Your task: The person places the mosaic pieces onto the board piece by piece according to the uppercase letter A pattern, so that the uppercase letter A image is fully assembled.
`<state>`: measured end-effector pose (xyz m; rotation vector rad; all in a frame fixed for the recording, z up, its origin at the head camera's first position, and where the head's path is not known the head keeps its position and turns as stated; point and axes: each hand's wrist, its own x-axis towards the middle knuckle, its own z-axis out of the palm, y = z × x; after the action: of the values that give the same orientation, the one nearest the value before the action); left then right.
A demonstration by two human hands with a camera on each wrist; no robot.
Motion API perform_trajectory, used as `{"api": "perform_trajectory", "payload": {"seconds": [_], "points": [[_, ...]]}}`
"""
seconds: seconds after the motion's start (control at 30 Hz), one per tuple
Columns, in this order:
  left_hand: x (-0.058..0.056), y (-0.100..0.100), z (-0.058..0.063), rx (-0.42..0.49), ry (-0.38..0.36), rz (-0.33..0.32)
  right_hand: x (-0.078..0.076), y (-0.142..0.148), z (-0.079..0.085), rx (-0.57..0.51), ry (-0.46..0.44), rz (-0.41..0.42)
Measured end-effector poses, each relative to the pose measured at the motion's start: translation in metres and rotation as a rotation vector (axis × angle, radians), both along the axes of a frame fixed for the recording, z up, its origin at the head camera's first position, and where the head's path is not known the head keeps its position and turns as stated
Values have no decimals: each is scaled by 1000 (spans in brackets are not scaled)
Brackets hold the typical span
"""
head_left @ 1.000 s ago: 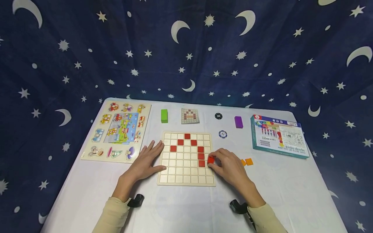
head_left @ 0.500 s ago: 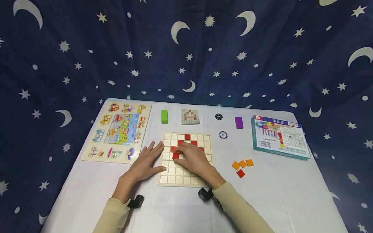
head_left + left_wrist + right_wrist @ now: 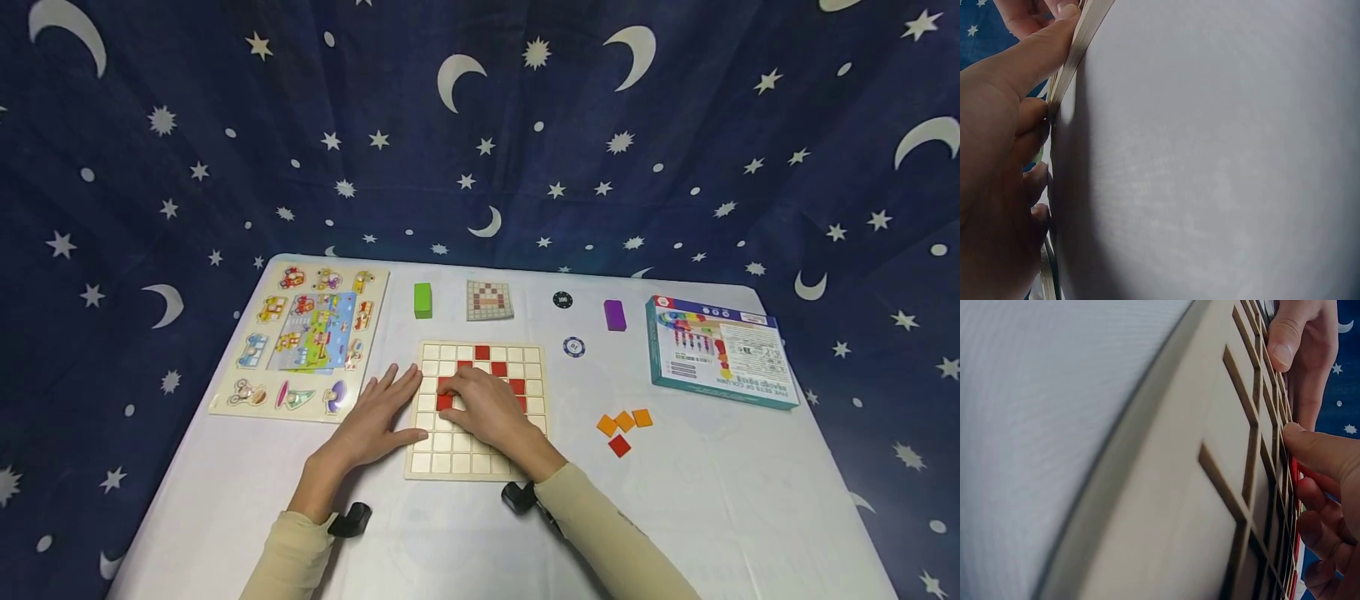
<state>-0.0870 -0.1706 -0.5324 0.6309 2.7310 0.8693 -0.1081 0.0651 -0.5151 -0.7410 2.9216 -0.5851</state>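
Observation:
The cream grid board (image 3: 480,468) lies flat on the table with several red square tiles set in its upper cells. My left hand (image 3: 372,421) rests along the board's left edge, fingers spread, the thumb on its border; the left wrist view shows the thumb (image 3: 1044,50) at the board's side. My right hand (image 3: 491,410) reaches across the board and pinches a red tile (image 3: 445,402) between thumb and fingers at a left-hand cell, just below another red tile. That hand covers part of the middle cells. Its thumb (image 3: 1313,447) is close over the grid in the right wrist view.
Right of the board lie a loose red tile (image 3: 619,447) and several orange tiles (image 3: 625,422). Behind stand a pattern card (image 3: 489,300), a green block (image 3: 423,301), two chips, a purple block (image 3: 615,316) and a box (image 3: 720,354). A picture puzzle (image 3: 247,367) lies left.
My right hand has moved left from beside the board's right edge, carrying the red tile to the left-hand column. Since half a second ago the tile has shifted slightly left. The left hand stays put.

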Motion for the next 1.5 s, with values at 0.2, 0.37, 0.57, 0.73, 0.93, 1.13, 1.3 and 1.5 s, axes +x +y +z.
{"api": "perform_trajectory", "payload": {"seconds": [0.2, 0.37, 0.57, 0.73, 0.93, 1.13, 1.3, 1.5], "points": [[0, 2, -1, -1, -4, -3, 3, 5, 1, -7, -8, -19], [-1, 3, -1, -5, -13, -9, 8, 17, 6, -15, -20, -42], [-1, 3, 0, -15, -15, 0, 18, 44, 9, -44, 3, -93], [-1, 4, 1, -11, -20, -1, 31, 75, 13, -82, 17, -139], [0, 3, 1, -9, -21, 4, 50, 126, 16, -118, 74, -232], [1, 1, 2, -3, -24, 17, 75, 177, 13, -98, 158, -356], [0, 1, 3, 6, -25, 15, 97, 204, 3, -29, 253, -454], [2, 0, 1, 16, -20, 21, 111, 218, -7, 45, 242, -546]]}}
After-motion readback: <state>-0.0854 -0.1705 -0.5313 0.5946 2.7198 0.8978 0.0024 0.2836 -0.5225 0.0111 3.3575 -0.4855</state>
